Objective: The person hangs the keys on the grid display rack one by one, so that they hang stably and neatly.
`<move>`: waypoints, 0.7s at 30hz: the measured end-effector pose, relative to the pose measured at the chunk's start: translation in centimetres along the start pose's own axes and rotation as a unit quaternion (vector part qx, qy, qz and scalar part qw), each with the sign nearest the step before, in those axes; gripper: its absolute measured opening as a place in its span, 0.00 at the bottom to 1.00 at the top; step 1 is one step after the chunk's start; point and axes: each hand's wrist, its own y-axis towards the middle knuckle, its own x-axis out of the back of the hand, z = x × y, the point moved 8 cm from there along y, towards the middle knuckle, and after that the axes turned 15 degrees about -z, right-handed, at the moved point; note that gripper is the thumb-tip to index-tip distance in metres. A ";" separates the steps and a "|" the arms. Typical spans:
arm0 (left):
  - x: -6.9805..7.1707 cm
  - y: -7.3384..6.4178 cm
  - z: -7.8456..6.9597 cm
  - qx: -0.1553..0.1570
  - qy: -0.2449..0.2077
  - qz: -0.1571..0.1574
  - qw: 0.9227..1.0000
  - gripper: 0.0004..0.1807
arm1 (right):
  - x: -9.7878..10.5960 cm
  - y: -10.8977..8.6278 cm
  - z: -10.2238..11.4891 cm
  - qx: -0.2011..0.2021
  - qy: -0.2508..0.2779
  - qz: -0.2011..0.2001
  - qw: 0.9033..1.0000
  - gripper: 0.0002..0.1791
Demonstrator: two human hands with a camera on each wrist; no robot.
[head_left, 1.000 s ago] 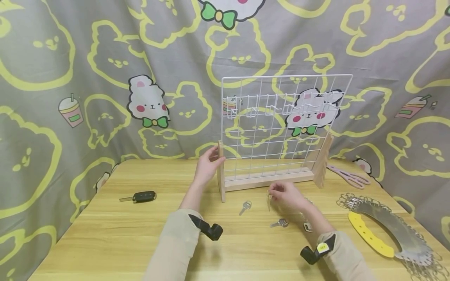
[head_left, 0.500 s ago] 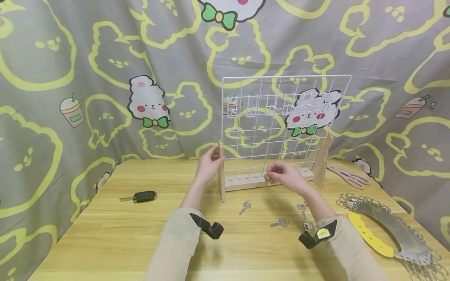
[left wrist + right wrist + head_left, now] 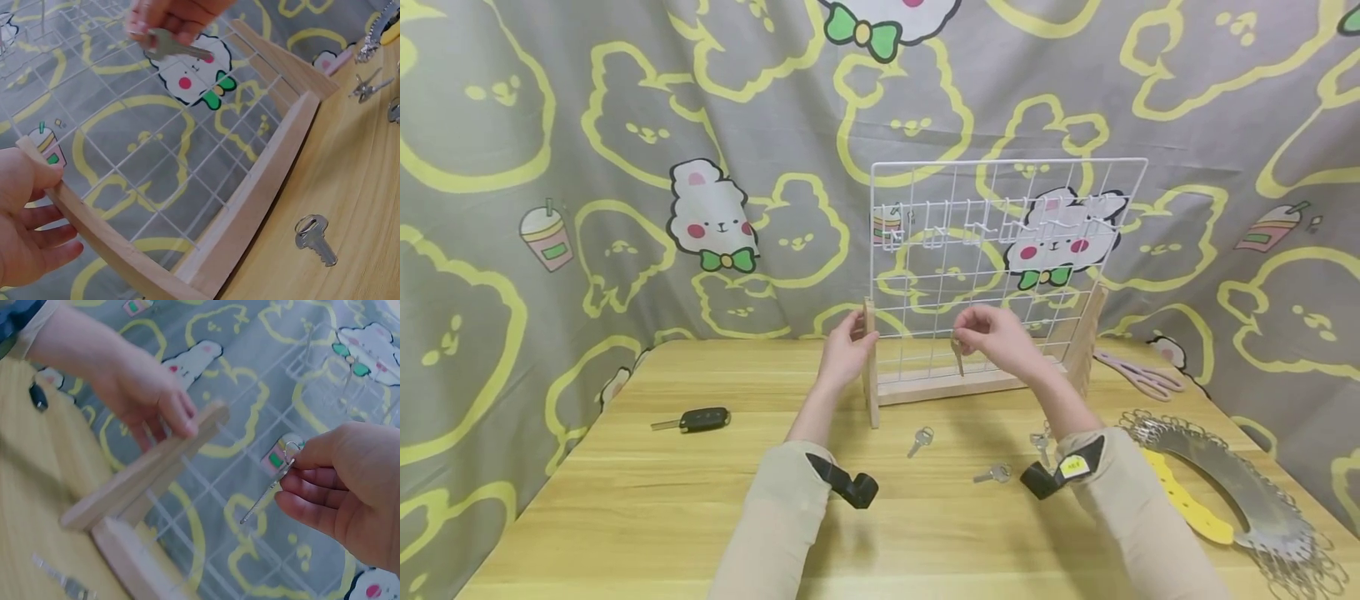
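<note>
A white wire grid rack (image 3: 1007,161) stands on the table in wooden supports. My left hand (image 3: 844,352) holds its left wooden post (image 3: 871,375), thumb on the near side and fingers behind. In front of the grid's lower part, my right hand (image 3: 1000,337) pinches a metal key (image 3: 958,360) by its small ring; in the right wrist view the key (image 3: 265,495) hangs tilted from thumb and finger. Several white hooks (image 3: 934,237) line the upper grid, above the right hand. Loose keys lie in front of the rack: one key (image 3: 921,442) near the left post, another key (image 3: 993,474) farther right.
More keys (image 3: 1040,442) lie beneath the right forearm. A black car key (image 3: 703,419) rests at the left. Pink scissors (image 3: 1138,375) lie behind right. At the right edge is a curved metal band (image 3: 1217,467) with many wire rings and a yellow handle (image 3: 1187,500). A patterned curtain hangs behind.
My right hand has risen from low over the table to in front of the lower grid, carrying the key slightly left. The left hand stays on the post.
</note>
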 end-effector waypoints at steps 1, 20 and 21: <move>0.0 0.0 0.0 0.001 -0.002 -0.001 1.000 0.31 | 0.0 0.3 0.5 -0.001 0.001 -0.006 1.000 0.04; 0.3 0.0 0.4 0.029 -0.022 -0.010 0.999 0.29 | -0.7 4.5 9.3 0.054 0.068 -0.115 0.990 0.06; 0.3 0.0 0.3 0.027 -0.022 -0.011 0.999 0.29 | -0.7 4.6 9.6 0.054 0.074 -0.120 0.988 0.06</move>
